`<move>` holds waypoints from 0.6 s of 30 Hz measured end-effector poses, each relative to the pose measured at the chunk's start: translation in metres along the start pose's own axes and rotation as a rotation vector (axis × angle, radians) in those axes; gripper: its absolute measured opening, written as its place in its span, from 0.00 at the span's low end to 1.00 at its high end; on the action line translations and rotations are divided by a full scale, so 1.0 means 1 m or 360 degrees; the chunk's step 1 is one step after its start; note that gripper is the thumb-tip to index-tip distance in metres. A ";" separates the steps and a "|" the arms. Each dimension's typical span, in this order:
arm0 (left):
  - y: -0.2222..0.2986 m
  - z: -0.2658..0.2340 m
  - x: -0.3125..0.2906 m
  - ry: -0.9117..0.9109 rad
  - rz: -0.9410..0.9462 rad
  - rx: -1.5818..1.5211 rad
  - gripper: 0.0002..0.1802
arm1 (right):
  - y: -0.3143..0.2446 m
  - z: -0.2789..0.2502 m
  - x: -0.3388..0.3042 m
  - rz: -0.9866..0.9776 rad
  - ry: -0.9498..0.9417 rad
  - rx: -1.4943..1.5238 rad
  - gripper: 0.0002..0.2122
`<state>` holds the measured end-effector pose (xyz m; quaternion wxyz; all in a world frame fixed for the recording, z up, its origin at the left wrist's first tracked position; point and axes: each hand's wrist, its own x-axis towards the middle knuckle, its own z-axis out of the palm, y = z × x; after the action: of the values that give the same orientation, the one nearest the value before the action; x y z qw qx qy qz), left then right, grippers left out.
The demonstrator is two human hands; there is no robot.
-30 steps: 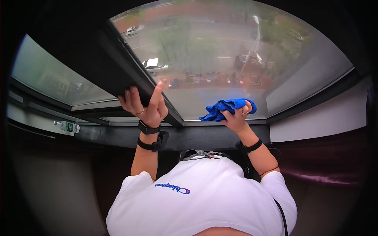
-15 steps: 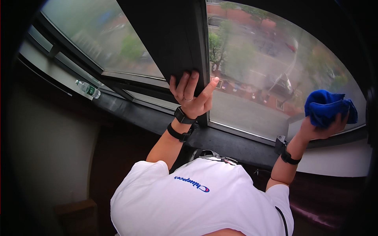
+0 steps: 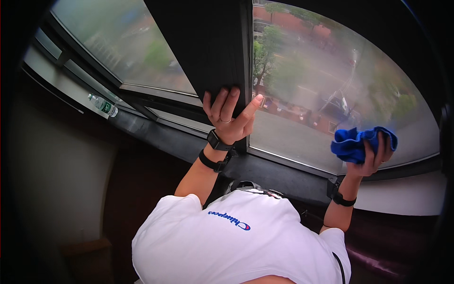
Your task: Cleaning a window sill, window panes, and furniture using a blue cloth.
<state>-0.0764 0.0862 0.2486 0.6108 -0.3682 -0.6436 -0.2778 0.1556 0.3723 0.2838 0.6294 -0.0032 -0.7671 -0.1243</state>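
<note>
Over at the far left, a clear bottle [image 3: 102, 105] with a green label sat by the sill [image 3: 151, 135]; upright or lying, full or dry, we couldn't tell. Next along came our left hand [image 3: 228, 118], open, fingers spread on the dark post [image 3: 208, 52]: a sound brace, we judged. Then, out right, our right hand [image 3: 369, 162] gripped the blue cloth [image 3: 350, 144], bunched up at the right pane [image 3: 298, 113], contact unclear. Best, we reckoned, to flatten it under the palm and press evenly.
</note>
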 end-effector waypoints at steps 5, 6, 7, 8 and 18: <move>0.001 0.006 0.002 0.0003 0.0041 -0.0039 0.17 | 0.077 -0.040 0.001 0.0455 0.0589 0.0195 0.21; 0.001 0.004 0.004 -0.0025 0.0053 -0.0023 0.16 | 0.071 -0.039 0.000 0.0574 0.0491 -0.0011 0.23; 0.000 -0.002 0.004 -0.0063 0.0071 0.0010 0.16 | 0.063 -0.025 -0.006 0.0477 0.0508 -0.0030 0.23; 0.000 -0.003 0.002 -0.0107 0.0085 0.0014 0.14 | 0.039 -0.013 0.000 0.0466 0.0438 -0.0181 0.23; 0.005 -0.003 0.013 -0.0157 0.0113 -0.0008 0.10 | 0.002 -0.001 -0.119 -0.0186 -0.0443 0.0051 0.09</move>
<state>-0.0706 0.0883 0.2618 0.5869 -0.4057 -0.6586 -0.2392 0.1817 0.3925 0.1697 0.5087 0.0342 -0.8476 -0.1469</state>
